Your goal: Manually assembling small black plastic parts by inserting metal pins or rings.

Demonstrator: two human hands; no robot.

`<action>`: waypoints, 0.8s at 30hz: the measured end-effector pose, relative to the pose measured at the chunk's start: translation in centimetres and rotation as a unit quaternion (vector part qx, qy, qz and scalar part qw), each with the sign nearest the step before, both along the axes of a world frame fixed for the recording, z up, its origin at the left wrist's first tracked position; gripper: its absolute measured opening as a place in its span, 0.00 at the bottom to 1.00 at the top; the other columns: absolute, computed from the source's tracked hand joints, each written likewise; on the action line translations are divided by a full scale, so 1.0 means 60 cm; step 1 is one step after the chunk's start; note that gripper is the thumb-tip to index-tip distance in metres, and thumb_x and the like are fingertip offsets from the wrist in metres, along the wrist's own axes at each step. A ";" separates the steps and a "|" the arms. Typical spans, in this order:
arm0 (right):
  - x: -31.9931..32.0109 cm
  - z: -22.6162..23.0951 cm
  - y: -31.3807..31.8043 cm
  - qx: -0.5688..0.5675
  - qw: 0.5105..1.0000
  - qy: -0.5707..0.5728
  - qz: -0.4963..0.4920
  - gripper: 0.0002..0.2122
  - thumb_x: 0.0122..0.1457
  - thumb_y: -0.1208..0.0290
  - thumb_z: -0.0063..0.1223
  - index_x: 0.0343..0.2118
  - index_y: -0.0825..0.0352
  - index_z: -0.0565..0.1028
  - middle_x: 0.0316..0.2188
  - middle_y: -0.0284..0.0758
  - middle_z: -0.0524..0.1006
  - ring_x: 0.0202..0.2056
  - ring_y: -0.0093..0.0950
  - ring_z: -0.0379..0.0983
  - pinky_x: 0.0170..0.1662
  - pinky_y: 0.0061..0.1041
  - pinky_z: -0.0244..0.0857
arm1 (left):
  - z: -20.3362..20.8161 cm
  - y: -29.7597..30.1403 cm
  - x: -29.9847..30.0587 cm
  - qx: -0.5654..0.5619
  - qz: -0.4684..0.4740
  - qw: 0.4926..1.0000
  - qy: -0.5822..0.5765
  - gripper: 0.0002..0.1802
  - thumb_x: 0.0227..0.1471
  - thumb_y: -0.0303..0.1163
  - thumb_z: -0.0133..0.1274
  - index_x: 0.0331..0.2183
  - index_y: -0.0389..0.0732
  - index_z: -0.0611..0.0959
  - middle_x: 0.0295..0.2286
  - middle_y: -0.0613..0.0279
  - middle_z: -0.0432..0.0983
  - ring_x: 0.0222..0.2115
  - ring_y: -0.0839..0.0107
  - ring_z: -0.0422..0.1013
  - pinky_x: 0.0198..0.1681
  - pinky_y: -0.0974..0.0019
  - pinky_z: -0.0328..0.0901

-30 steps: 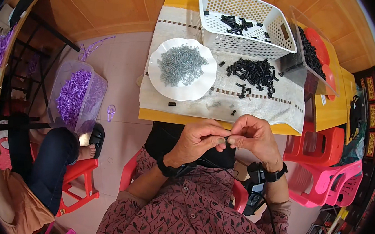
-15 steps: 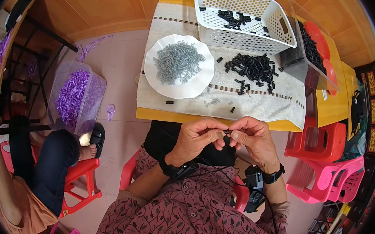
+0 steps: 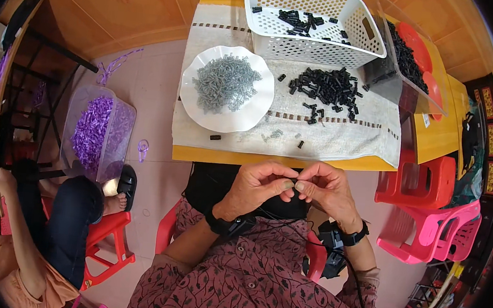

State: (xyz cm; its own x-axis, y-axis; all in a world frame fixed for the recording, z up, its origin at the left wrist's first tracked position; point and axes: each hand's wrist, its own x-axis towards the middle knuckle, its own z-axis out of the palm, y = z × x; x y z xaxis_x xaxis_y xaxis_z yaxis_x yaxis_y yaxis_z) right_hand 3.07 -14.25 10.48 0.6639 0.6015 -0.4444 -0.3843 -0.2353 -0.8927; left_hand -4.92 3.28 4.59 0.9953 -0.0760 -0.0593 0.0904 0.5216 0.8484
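Observation:
My left hand (image 3: pixel 259 186) and my right hand (image 3: pixel 330 192) meet just off the table's front edge, fingers pinched together. Between their tips is a small black plastic piece (image 3: pixel 296 181), mostly hidden by the fingers. Ahead of them, a heap of short black tube-like pieces (image 3: pixel 331 90) lies on a pale cloth (image 3: pixel 342 144). To the left stands a white scalloped plate (image 3: pixel 256 118) bearing a mound of small clear plastic pieces (image 3: pixel 226 84). Two single black pieces rest near the cloth's front, one left (image 3: pixel 215 137) and one right (image 3: pixel 301 144).
Behind the heap is a white perforated basket (image 3: pixel 312 52) with black pieces inside. A clear bin (image 3: pixel 407 89) of black parts stands at right, near red stools (image 3: pixel 419 182). On the left, a co-worker's hands (image 3: pixel 0 186) work beside a tub (image 3: pixel 119 136) of purple pieces.
My fingertips have closed further round the black piece, which shows less now. The whole view has shifted slightly. At left, the co-worker's hands have moved a little lower.

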 end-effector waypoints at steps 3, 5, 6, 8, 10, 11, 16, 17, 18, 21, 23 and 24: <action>0.012 -0.020 -0.001 -0.014 1.000 -0.022 -0.012 0.03 0.55 0.76 0.57 0.30 0.67 0.74 0.23 0.27 0.75 0.23 0.14 0.69 0.27 0.13 0.63 | -0.005 0.000 0.004 -0.020 0.017 0.999 0.030 0.11 0.54 0.20 0.49 0.41 0.30 0.77 0.27 0.58 0.76 0.27 0.74 0.74 0.31 0.73 0.71; 0.024 -0.047 0.002 -0.069 0.979 -0.181 -0.069 0.03 0.55 0.77 0.56 0.30 0.68 0.74 0.23 0.26 0.74 0.23 0.15 0.68 0.26 0.14 0.62 | -0.010 0.001 0.006 -0.036 0.033 0.998 0.047 0.11 0.53 0.20 0.50 0.41 0.30 0.77 0.27 0.58 0.76 0.26 0.73 0.74 0.31 0.72 0.72; 0.031 -0.061 0.006 -0.086 0.960 -0.257 -0.077 0.03 0.54 0.78 0.56 0.29 0.70 0.73 0.22 0.28 0.73 0.23 0.17 0.68 0.25 0.16 0.62 | -0.014 0.002 0.006 -0.045 0.038 0.997 0.055 0.11 0.53 0.20 0.50 0.41 0.30 0.77 0.27 0.57 0.76 0.26 0.73 0.74 0.31 0.72 0.72; 0.034 -0.061 0.020 -0.116 0.933 -0.331 -0.073 0.04 0.52 0.77 0.57 0.29 0.70 0.73 0.23 0.31 0.73 0.22 0.20 0.69 0.25 0.18 0.63 | -0.016 0.004 0.006 -0.055 0.045 0.995 0.065 0.11 0.53 0.20 0.50 0.41 0.30 0.77 0.27 0.57 0.76 0.26 0.73 0.74 0.31 0.72 0.72; 0.036 -0.063 0.032 -0.144 0.901 -0.403 -0.067 0.06 0.51 0.77 0.59 0.29 0.70 0.73 0.23 0.34 0.72 0.21 0.22 0.70 0.24 0.20 0.64 | -0.017 0.007 0.005 -0.065 0.053 0.994 0.073 0.12 0.53 0.21 0.51 0.41 0.30 0.77 0.27 0.57 0.76 0.26 0.72 0.74 0.31 0.71 0.72; 0.037 -0.066 0.034 -0.172 0.889 -0.420 -0.063 0.07 0.50 0.76 0.60 0.28 0.71 0.73 0.23 0.36 0.72 0.21 0.25 0.71 0.24 0.23 0.64 | -0.016 0.008 0.006 -0.065 0.054 0.994 0.074 0.12 0.53 0.21 0.51 0.41 0.30 0.77 0.27 0.57 0.76 0.26 0.72 0.74 0.31 0.71 0.72; 0.042 -0.073 0.041 -0.220 0.874 -0.428 -0.065 0.09 0.48 0.73 0.61 0.26 0.71 0.73 0.24 0.40 0.72 0.22 0.32 0.73 0.25 0.28 0.66 | -0.009 0.012 0.006 -0.140 0.054 0.987 0.059 0.12 0.53 0.21 0.50 0.42 0.30 0.76 0.30 0.55 0.76 0.28 0.71 0.74 0.31 0.69 0.73; 0.043 -0.073 0.040 -0.223 0.873 -0.429 -0.064 0.08 0.49 0.73 0.60 0.27 0.71 0.73 0.24 0.41 0.73 0.22 0.33 0.73 0.25 0.29 0.66 | -0.009 0.013 0.006 -0.140 0.055 0.987 0.059 0.12 0.53 0.21 0.50 0.42 0.30 0.76 0.30 0.55 0.76 0.28 0.71 0.74 0.31 0.69 0.73; 0.044 -0.073 0.040 -0.225 0.872 -0.431 -0.063 0.08 0.49 0.74 0.60 0.27 0.72 0.73 0.24 0.41 0.73 0.22 0.33 0.73 0.25 0.29 0.66 | -0.009 0.014 0.005 -0.148 0.056 0.986 0.056 0.13 0.53 0.21 0.50 0.42 0.30 0.76 0.30 0.55 0.76 0.29 0.71 0.74 0.31 0.69 0.73; 0.045 -0.072 0.040 -0.239 0.861 -0.445 -0.057 0.07 0.50 0.75 0.58 0.27 0.72 0.73 0.23 0.41 0.73 0.22 0.34 0.73 0.25 0.29 0.66 | -0.009 0.014 0.004 -0.157 0.057 0.985 0.048 0.13 0.53 0.21 0.50 0.42 0.30 0.76 0.31 0.55 0.76 0.29 0.71 0.74 0.32 0.68 0.73; 0.046 -0.073 0.036 -0.237 0.861 -0.447 -0.057 0.06 0.50 0.76 0.57 0.28 0.73 0.73 0.23 0.42 0.73 0.22 0.33 0.73 0.25 0.29 0.65 | -0.008 0.013 0.004 -0.159 0.057 0.985 0.042 0.13 0.53 0.21 0.50 0.42 0.30 0.76 0.31 0.55 0.76 0.29 0.70 0.74 0.32 0.68 0.73; 0.046 -0.074 0.034 -0.235 0.861 -0.447 -0.057 0.06 0.51 0.76 0.57 0.28 0.73 0.73 0.23 0.42 0.73 0.22 0.33 0.73 0.25 0.29 0.65 | -0.007 0.012 0.004 -0.159 0.060 0.985 0.041 0.13 0.53 0.21 0.50 0.42 0.30 0.76 0.31 0.55 0.76 0.29 0.70 0.74 0.32 0.68 0.73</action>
